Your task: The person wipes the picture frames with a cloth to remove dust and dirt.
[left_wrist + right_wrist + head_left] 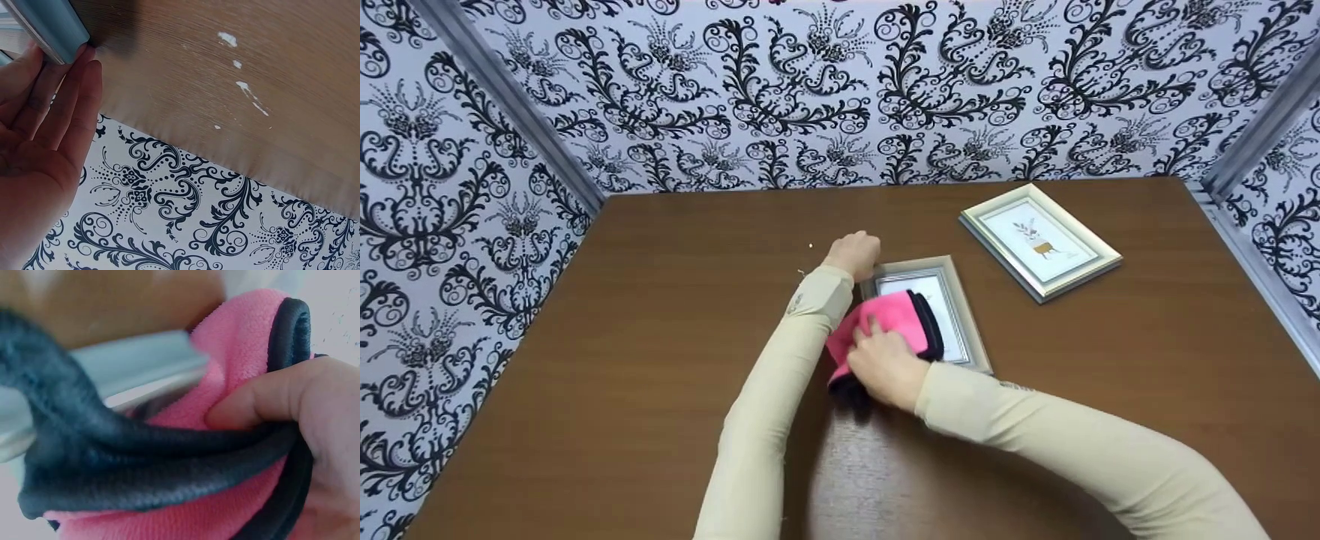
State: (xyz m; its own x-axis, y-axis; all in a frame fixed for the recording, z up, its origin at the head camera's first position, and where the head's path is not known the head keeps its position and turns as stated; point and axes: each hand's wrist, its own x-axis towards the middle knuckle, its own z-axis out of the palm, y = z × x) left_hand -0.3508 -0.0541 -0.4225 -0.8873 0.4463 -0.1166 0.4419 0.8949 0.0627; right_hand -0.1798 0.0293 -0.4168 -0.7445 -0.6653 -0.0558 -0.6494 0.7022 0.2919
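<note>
A picture frame [971, 341] with a pale champagne border is near the middle of the table, partly covered by a folded pink cloth [896, 315] with black edging. My left hand [853, 253] grips its far left corner; in the left wrist view, thumb and fingers [84, 79] pinch the frame's bluish side [64, 25]. My right hand [889, 366] holds the cloth against the frame's near left part. In the right wrist view, the thumb [259, 399] presses into the pink cloth [242, 332], which folds around the frame's edge [140, 363].
A second picture frame [1039, 244], showing a plant-in-pot print, lies flat at the back right of the brown table [660, 337]. White marks [228, 39] dot the wood past my left hand. Black-and-white patterned walls [825, 90] border the back and sides.
</note>
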